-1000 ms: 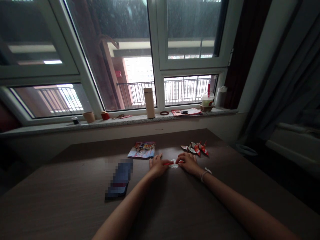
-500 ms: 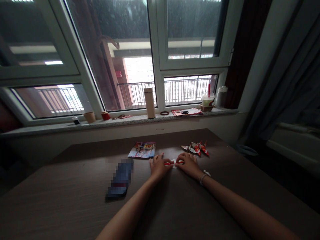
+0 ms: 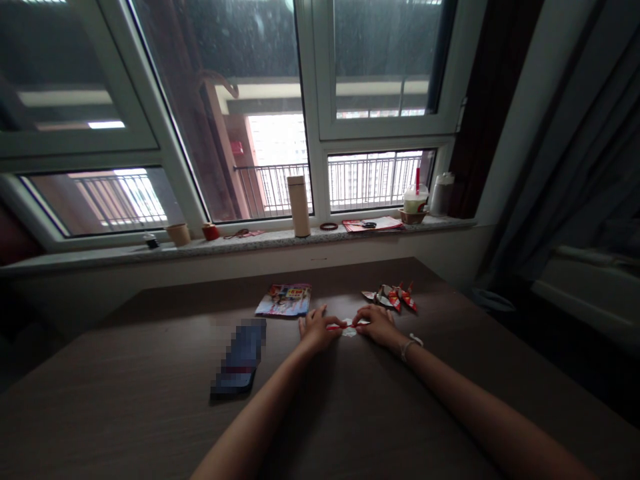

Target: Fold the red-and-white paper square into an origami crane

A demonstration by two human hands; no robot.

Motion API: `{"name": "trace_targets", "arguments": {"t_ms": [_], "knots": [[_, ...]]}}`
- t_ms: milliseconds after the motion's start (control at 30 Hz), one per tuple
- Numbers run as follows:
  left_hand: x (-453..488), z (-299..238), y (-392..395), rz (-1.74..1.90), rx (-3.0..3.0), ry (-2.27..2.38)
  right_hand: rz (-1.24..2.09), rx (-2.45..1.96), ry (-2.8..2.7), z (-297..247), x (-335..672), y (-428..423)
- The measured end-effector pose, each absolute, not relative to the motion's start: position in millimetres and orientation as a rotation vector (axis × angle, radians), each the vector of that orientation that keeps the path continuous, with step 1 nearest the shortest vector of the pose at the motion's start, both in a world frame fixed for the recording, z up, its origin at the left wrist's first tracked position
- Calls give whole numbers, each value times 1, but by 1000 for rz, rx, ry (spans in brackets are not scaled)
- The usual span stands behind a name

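Observation:
Between my hands lies a small piece of folded red and white paper on the dark wooden table. My left hand pinches its left side between thumb and index finger, the other fingers spread over the tabletop. On the paper's right side, my right hand holds it with thumb and fingertips. Fingers partly hide the paper, so its exact shape is unclear. Several folded paper figures, red and white and crane-like, sit just beyond my right hand.
Left of my hands are a colourful flat packet and a blurred-out dark blue item. On the windowsill stand a beige flask, a drink cup, a paper cup, and scissors on red paper.
My hands have shifted only slightly around the paper. A little more of its white part shows between them, and the right fingertips sit slightly farther right.

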State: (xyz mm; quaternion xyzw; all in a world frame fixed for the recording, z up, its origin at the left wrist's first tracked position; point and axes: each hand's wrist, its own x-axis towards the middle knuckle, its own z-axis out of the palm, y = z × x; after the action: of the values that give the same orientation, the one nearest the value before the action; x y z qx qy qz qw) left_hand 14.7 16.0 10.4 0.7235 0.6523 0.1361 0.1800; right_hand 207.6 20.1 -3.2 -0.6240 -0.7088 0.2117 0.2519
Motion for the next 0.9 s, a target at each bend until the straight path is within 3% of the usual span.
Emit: {"name": "trace_targets", "arguments": {"t_ms": [900], "knots": [[16,5,3,707,2061,1811,425,-1543,-2012,-13,212,7]]}}
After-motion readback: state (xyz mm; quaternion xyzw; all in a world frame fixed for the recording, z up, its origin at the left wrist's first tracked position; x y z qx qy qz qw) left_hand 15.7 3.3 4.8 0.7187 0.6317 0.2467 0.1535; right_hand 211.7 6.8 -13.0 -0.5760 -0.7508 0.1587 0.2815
